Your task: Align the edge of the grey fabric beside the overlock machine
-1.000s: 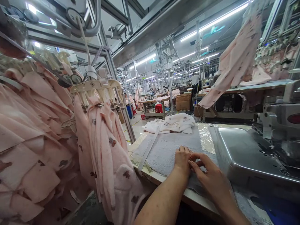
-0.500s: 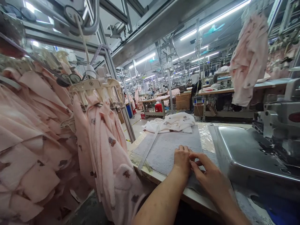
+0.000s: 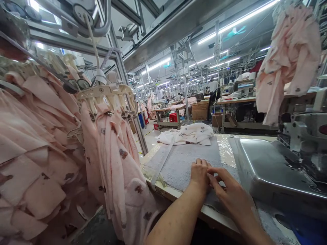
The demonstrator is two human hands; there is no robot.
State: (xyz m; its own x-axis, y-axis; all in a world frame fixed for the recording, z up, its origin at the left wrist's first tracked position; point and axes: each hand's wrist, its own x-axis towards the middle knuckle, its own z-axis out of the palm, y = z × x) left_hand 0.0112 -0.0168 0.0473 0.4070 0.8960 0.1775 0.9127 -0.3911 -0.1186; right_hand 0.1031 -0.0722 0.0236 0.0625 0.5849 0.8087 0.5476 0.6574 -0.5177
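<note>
My left hand [image 3: 199, 174] rests knuckles-up on the grey towel mat [image 3: 184, 160] at the front of the sewing table, fingers curled under. My right hand [image 3: 224, 190] lies just beside it, its fingertips pinched against the left hand; anything between them is too small to make out. A pile of white printed cloth [image 3: 187, 133] lies at the far end of the mat. The sewing machine [image 3: 304, 136] with its steel bed [image 3: 265, 163] stands to the right of my hands.
Pink printed garments [image 3: 112, 160] hang from a clip hanger [image 3: 107, 95] on the left, with more pink pieces [image 3: 33, 146] beside them. Another pink garment [image 3: 288, 54] hangs from an overhead rail at upper right. Work tables and a person stand far behind.
The pink garment on the overhead rail has travelled right and swung down. My hands have stayed nearly still on the mat.
</note>
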